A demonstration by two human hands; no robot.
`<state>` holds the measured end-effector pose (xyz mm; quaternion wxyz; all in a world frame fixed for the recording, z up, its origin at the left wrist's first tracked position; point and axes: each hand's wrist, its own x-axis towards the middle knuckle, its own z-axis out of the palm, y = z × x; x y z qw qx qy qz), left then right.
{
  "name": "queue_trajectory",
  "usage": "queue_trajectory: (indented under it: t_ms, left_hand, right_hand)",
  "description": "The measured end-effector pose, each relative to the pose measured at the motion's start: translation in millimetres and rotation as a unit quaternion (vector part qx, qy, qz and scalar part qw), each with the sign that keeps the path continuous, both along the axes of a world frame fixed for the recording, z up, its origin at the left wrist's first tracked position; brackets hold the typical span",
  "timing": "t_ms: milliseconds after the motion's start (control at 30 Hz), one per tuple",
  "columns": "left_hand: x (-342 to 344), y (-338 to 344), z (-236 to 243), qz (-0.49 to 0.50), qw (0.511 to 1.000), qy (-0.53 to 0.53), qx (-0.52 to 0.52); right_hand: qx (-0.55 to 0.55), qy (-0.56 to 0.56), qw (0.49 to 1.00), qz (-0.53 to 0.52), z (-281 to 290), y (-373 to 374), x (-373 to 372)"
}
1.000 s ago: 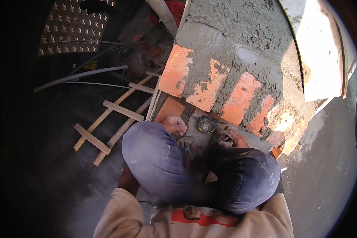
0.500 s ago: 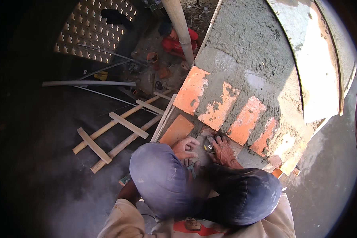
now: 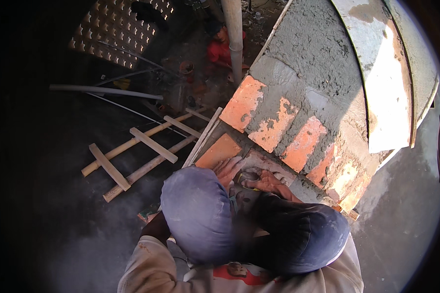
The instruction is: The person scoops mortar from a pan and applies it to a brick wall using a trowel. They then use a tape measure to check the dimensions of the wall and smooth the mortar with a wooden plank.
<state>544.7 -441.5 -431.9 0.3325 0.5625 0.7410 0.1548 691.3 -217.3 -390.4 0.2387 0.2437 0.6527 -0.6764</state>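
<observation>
My left hand [image 3: 227, 171] lies beside a loose orange brick [image 3: 219, 151], its fingers stretched out and fingertips at the brick's lower right side. To its right, my right hand [image 3: 269, 182] is closed around a small rounded object, dark with some yellow [image 3: 250, 177]; its kind is too unclear to name. Both hands are over the near side of a sloping mortared surface [image 3: 303, 58]. Just beyond them a dusty, greyish brick [image 3: 264, 162] lies below a row of orange bricks [image 3: 264, 131] partly smeared with grey mortar. My bent knees [image 3: 195, 210] hide part of the working area.
A wooden ladder [image 3: 154, 146] leans at the left over a dark drop. A bamboo pole [image 3: 233, 39] stands at the surface's far left edge. Below crouches a person in red [image 3: 220, 51], near a bucket [image 3: 187, 67]. Curved boards [image 3: 388, 88] lie at the right.
My left hand has flattened out from a curled pose and moved up toward the loose brick. My right hand has drawn back slightly, now around the dark and yellow object. The view has shifted a little.
</observation>
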Motion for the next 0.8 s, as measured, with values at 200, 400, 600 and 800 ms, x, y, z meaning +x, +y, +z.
queue_trajectory:
  t_ms: [200, 400, 600, 800]
  left_hand:
    - [0, -1, 9, 0.23, 0.959, 0.164, -0.034]
    - [-17, 5, -9, 0.323, 0.93, 0.113, -0.133]
    - [-18, 5, 2, 0.339, 0.93, 0.075, -0.12]
    - [-38, 18, 52, 0.296, 0.875, -0.371, 0.099]
  right_hand:
    - [-0.085, -0.094, 0.991, -0.03, 21, 7, 4]
    - [-0.219, -0.083, 0.971, 0.054, 18, 31, 14]
    - [-0.091, 0.077, 0.981, 0.153, 22, 58, 32]
    - [-0.038, -0.043, 0.978, 0.2, 92, 52, -56]
